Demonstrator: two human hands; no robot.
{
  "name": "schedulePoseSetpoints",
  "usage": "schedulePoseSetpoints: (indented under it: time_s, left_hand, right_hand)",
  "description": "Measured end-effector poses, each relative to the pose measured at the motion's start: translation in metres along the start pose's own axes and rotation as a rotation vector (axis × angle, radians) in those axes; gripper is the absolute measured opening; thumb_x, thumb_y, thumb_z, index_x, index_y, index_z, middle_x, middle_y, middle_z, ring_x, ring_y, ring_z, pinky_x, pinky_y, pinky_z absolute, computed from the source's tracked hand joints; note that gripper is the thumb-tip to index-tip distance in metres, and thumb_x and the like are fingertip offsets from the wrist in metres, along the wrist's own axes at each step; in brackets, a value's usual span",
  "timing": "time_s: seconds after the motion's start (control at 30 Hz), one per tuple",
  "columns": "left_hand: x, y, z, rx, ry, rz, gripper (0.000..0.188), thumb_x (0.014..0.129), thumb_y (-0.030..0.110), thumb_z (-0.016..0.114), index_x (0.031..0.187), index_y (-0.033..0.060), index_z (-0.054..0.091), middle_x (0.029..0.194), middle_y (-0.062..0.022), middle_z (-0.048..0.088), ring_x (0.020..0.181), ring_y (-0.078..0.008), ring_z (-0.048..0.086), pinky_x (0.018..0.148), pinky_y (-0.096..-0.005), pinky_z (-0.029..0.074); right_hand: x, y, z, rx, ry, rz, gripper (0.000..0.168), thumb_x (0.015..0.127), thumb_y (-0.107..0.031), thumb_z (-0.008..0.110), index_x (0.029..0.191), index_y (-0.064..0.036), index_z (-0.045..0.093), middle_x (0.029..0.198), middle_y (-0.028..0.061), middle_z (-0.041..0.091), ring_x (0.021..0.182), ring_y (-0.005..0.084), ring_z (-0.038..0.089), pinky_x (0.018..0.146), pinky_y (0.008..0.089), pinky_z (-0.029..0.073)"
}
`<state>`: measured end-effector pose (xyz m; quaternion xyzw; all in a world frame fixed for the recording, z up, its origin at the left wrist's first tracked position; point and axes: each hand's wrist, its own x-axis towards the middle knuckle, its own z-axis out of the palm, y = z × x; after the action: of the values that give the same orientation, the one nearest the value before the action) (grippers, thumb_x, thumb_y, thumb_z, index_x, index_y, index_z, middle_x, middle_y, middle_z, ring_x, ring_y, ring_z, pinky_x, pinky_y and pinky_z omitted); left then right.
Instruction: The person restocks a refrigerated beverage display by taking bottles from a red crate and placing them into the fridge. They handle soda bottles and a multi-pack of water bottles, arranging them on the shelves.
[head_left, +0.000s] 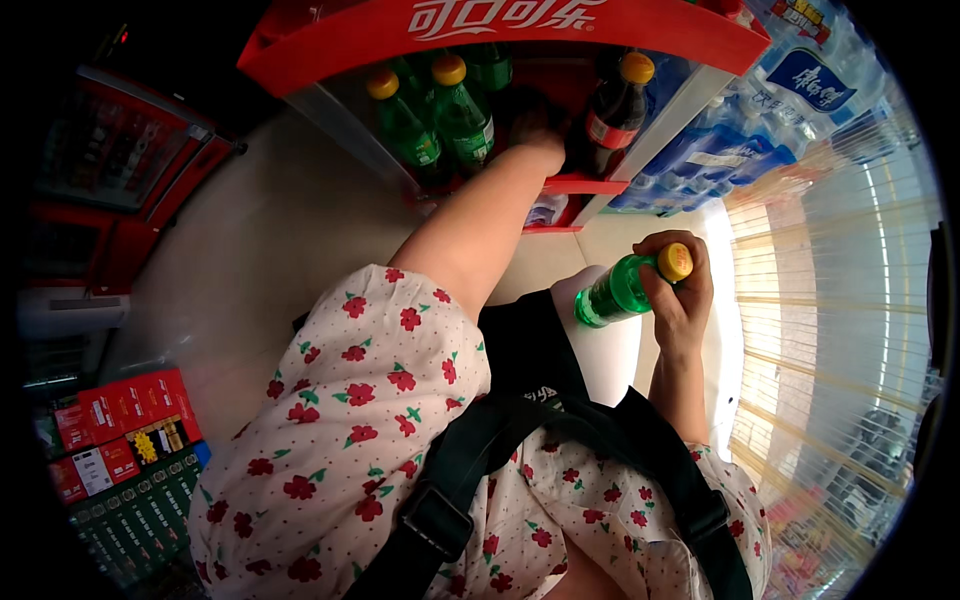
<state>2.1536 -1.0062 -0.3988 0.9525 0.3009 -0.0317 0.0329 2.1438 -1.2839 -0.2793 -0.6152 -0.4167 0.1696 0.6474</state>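
Note:
My right hand (682, 300) grips a green plastic drink bottle (619, 292) by its upper part, near the yellow cap, above my thigh. The other arm, my left, reaches into a red display rack (592, 187); my left hand (536, 135) is in shadow between the bottles, and its fingers are hidden. Left of it stand several green bottles (461, 120) with yellow caps. On its other side is a dark cola bottle (616, 112) with a red label and a yellow cap.
Wrapped packs of water bottles (720, 150) are stacked right of the rack. A strip curtain (817, 300) hangs at the right. Red drink coolers (112, 150) stand at the far left, above stacked cartons (135, 480).

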Motion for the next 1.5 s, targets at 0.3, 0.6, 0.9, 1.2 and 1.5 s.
schedulePoseSetpoints:
  time_s: [0.3, 0.6, 0.9, 1.2, 1.5]
  left_hand:
    - [-0.049, 0.007, -0.006, 0.068, 0.087, 0.000, 0.032, 0.089, 0.020, 0.042, 0.117, 0.0152, 0.055, 0.120, -0.0171, 0.052, 0.112, -0.0313, 0.047, 0.089, -0.0422, 0.045]
    - [-0.087, -0.015, -0.034, -0.533, 0.086, 0.050, 0.038, 0.079, 0.007, 0.050, 0.115, 0.0144, 0.058, 0.097, -0.0158, 0.064, 0.092, -0.0341, 0.059, 0.081, -0.0420, 0.048]
    - [-0.221, -0.064, 0.018, -1.820, 0.027, -0.320, 0.035, 0.081, 0.002, 0.040, 0.112, -0.0013, 0.056, 0.101, -0.0085, 0.062, 0.090, -0.0163, 0.059, 0.081, -0.0272, 0.047]
    - [-0.294, -0.144, 0.050, -2.345, 0.145, -0.782, 0.043, 0.092, 0.034, 0.036, 0.115, 0.0037, 0.056, 0.113, -0.0104, 0.061, 0.104, -0.0256, 0.058, 0.096, -0.0398, 0.042]
    - [-0.311, -0.188, 0.068, -1.436, -0.069, -0.763, 0.043, 0.077, 0.042, 0.066, 0.090, 0.0011, 0.063, 0.088, -0.0097, 0.066, 0.083, -0.0226, 0.064, 0.072, -0.0342, 0.052]
  right_hand:
    - [0.026, -0.006, -0.002, -0.050, 0.039, -0.159, 0.023, 0.075, 0.000, 0.058, 0.097, -0.002, 0.051, 0.091, 0.0061, 0.055, 0.085, 0.0149, 0.052, 0.078, 0.0265, 0.042]
    - [0.050, -0.020, 0.019, -0.082, -0.004, -0.190, 0.026, 0.075, -0.002, 0.063, 0.099, -0.002, 0.053, 0.089, 0.0067, 0.056, 0.083, 0.0161, 0.055, 0.076, 0.0262, 0.043]
    - [0.095, -0.026, 0.065, -0.092, -0.033, -0.250, 0.036, 0.077, -0.009, 0.071, 0.106, 0.000, 0.051, 0.088, 0.0080, 0.057, 0.083, 0.0143, 0.053, 0.077, 0.0264, 0.044]
    - [0.194, 0.024, 0.131, -0.078, 0.034, -0.306, 0.034, 0.079, -0.014, 0.071, 0.108, -0.001, 0.059, 0.103, 0.0076, 0.064, 0.096, 0.0160, 0.059, 0.084, 0.0278, 0.045]
    - [0.221, 0.077, 0.165, 0.018, -0.064, -0.294, 0.031, 0.082, -0.005, 0.061, 0.112, 0.000, 0.054, 0.108, 0.0094, 0.060, 0.097, 0.0182, 0.057, 0.080, 0.0298, 0.048]
